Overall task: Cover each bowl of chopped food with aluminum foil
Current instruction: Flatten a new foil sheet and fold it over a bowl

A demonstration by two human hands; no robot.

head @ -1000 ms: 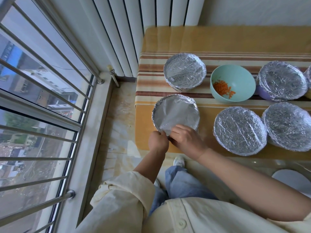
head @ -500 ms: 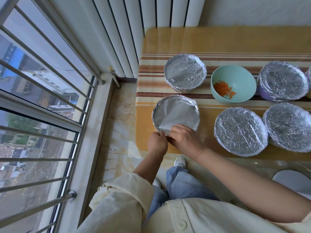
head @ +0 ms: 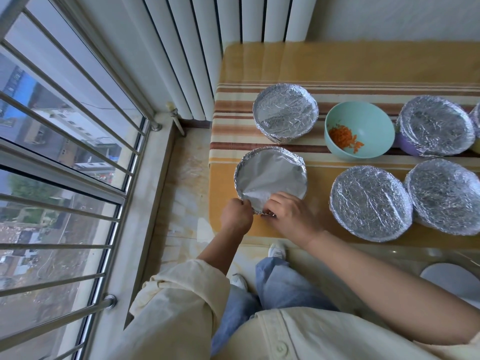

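At centre frame our left grip (head: 235,216) and right grip (head: 292,219) both pinch the foil (head: 272,175) edge, so we should press it snug all round without tearing.

A table (head: 337,63) with a yellow striped top is stretching away beyond the left hand (head: 236,216) and off to its right. A white radiator (head: 207,48) is standing farther out, above and slightly left of that hand. A barred window (head: 65,152) is running along well to its left, with buildings showing through. Pale marble floor (head: 187,183) is lying just left of the hand. A white shoe (head: 277,250) and blue jeans (head: 280,287) are showing nearer the person. A white round object (head: 452,281), partly cut off, is sitting far right.
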